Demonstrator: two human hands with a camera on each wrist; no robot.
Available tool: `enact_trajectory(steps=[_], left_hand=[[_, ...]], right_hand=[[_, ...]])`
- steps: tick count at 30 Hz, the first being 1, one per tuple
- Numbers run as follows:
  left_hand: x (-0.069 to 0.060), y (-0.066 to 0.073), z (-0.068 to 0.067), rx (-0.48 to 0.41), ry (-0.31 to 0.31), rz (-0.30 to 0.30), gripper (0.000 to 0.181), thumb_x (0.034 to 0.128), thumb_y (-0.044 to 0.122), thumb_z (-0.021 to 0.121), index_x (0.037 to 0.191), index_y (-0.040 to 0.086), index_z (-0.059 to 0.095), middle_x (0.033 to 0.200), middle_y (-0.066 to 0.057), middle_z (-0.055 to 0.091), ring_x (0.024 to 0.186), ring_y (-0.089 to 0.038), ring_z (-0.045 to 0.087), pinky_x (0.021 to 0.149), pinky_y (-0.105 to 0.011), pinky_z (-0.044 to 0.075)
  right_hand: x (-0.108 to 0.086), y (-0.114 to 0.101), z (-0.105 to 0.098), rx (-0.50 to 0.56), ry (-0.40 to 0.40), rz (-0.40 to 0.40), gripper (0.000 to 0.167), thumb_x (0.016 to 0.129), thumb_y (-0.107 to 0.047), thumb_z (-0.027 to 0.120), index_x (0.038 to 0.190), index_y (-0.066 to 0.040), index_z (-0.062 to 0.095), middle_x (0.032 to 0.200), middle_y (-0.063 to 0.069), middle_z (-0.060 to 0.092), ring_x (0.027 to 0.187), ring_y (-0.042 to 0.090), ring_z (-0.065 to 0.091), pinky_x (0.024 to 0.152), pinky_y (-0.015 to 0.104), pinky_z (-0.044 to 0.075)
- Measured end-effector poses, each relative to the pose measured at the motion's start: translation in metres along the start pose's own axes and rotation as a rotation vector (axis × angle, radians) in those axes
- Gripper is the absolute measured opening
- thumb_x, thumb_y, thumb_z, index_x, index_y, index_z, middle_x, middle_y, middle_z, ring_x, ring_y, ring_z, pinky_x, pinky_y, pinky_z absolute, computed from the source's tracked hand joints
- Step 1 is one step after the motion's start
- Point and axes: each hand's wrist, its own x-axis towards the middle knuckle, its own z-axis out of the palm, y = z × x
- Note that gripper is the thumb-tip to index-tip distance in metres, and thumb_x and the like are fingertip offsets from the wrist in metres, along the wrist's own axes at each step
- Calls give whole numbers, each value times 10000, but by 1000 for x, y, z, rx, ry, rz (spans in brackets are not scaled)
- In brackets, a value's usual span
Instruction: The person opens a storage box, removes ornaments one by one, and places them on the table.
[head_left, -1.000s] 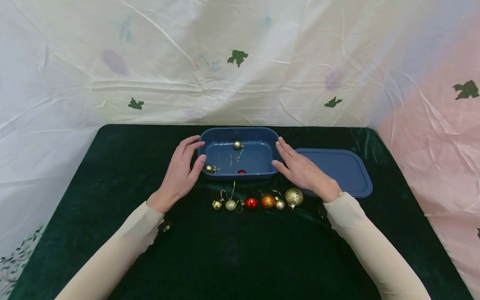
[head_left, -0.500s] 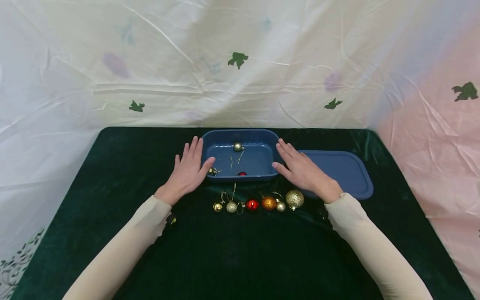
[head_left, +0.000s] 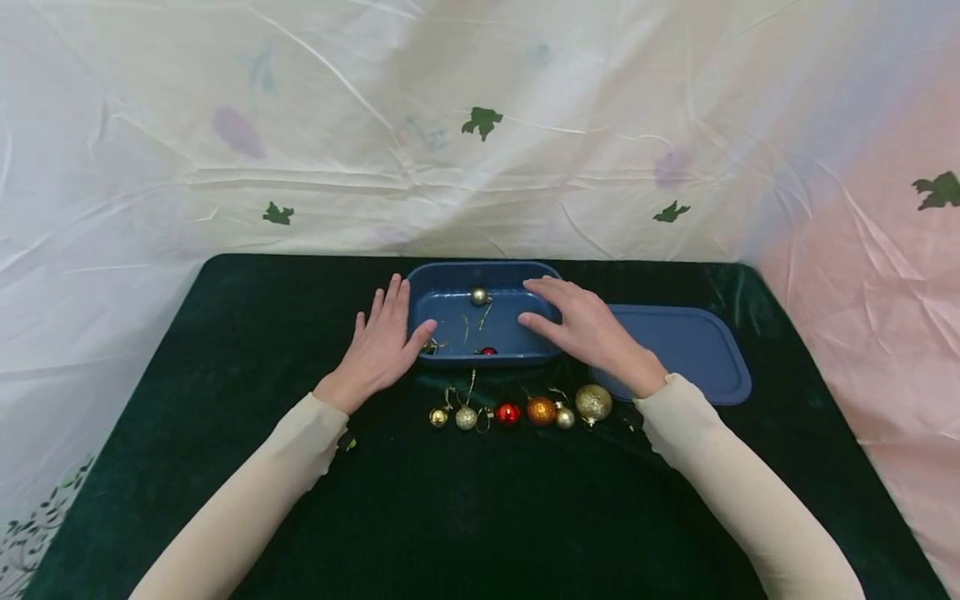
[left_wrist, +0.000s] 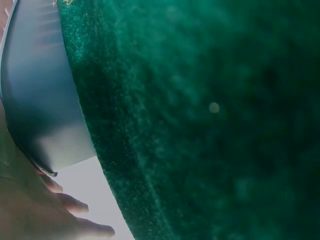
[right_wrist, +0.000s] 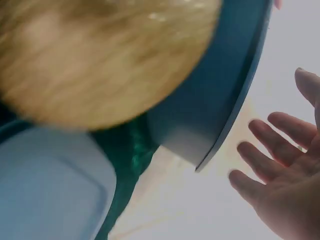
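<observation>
A blue rectangular box (head_left: 510, 361) stands near the table's far edge. Inside it lie a gold bauble (head_left: 478, 296), a red bauble (head_left: 487, 352) partly hidden by the front wall, and another gold bauble (head_left: 429, 347) at the left front corner. My left hand (head_left: 377, 346) lies along the box's left end, fingers straight, thumb over the rim. Over the right end hovers my right hand (head_left: 588, 329), thumb and fingers apart, holding nothing. In the right wrist view its spread fingers (right_wrist: 270, 142) appear apart from the box wall (right_wrist: 195, 110).
In front of the box runs a row of several baubles, including a red one (head_left: 507, 414), an orange one (head_left: 541, 410) and a large gold glitter one (head_left: 593, 403). The blue lid (head_left: 686, 350) lies right of the box, partly under my right wrist. Dark green cloth (head_left: 465, 500) covers the table.
My right hand has left the box's right side and moved left over the rim. The left hand's fingers, bent at the rim a second ago, have straightened along the side.
</observation>
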Motion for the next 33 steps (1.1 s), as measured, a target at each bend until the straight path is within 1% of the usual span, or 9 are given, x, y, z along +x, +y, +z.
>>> enact_trajectory(steps=[2, 4, 7, 13, 19, 26, 29, 33], left_hand=[[0, 1, 0, 1, -4, -4, 891, 1067, 645, 302, 1662, 71, -29, 1734, -127, -94, 1576, -421, -19, 1191, -720, 65], [0, 2, -1, -3, -8, -7, 882, 1071, 629, 315, 1662, 75, -34, 1732, -128, -104, 1576, -418, -23, 1196, -712, 70], [1, 3, -2, -3, -19, -13, 885, 1069, 640, 301, 1662, 81, -44, 1729, -114, -132, 1577, -413, -28, 1201, -702, 77], [2, 3, -2, 7, -20, -10, 952, 1027, 737, 214, 1663, 72, -27, 1735, -117, -95, 1574, -430, 3, 1194, -711, 106], [3, 1, -3, 10, -25, -7, 973, 1010, 762, 189, 1662, 76, -39, 1737, -111, -86, 1573, -432, 2, 1193, -714, 102], [2, 0, -4, 0, -22, -10, 891, 1065, 641, 307, 1663, 79, -39, 1734, -87, -113, 1574, -430, -5, 1191, -718, 93], [3, 0, -4, -3, -27, -12, 877, 1072, 614, 330, 1663, 81, -40, 1731, -74, -125, 1574, -426, -10, 1194, -715, 90], [4, -1, -4, -3, -24, -10, 869, 1077, 596, 339, 1662, 72, -32, 1734, -105, -103, 1572, -436, -2, 1191, -718, 95]], right_hand=[[4, -2, -1, 65, -17, 15, 604, 1033, -448, 630, 1514, -95, 534, 1543, 123, 516, 1431, 317, 463, 1156, 553, 373], [7, -3, -1, 113, -40, 29, 583, 1025, -440, 647, 1495, -107, 558, 1516, 103, 544, 1389, 299, 506, 1126, 533, 415], [12, -5, -1, 163, -84, 51, 563, 1013, -438, 667, 1469, -117, 587, 1496, 90, 557, 1389, 289, 496, 1128, 530, 409], [21, -6, 2, 222, -172, 91, 547, 1000, -437, 686, 1438, -115, 618, 1483, 95, 550, 1378, 297, 491, 1117, 536, 412], [31, -7, 11, 250, -235, 111, 528, 991, -401, 705, 1408, -84, 638, 1419, 92, 612, 1309, 281, 549, 1083, 509, 451], [39, -12, 19, 242, -305, 109, 497, 991, -362, 709, 1392, -74, 647, 1393, 87, 640, 1276, 277, 588, 1080, 488, 461], [41, -14, 21, 233, -324, 107, 499, 995, -365, 703, 1394, -71, 645, 1381, 84, 649, 1259, 269, 604, 1074, 472, 469], [45, -17, 22, 230, -327, 135, 460, 998, -341, 705, 1365, -66, 665, 1338, 86, 678, 1225, 258, 634, 1054, 451, 493]])
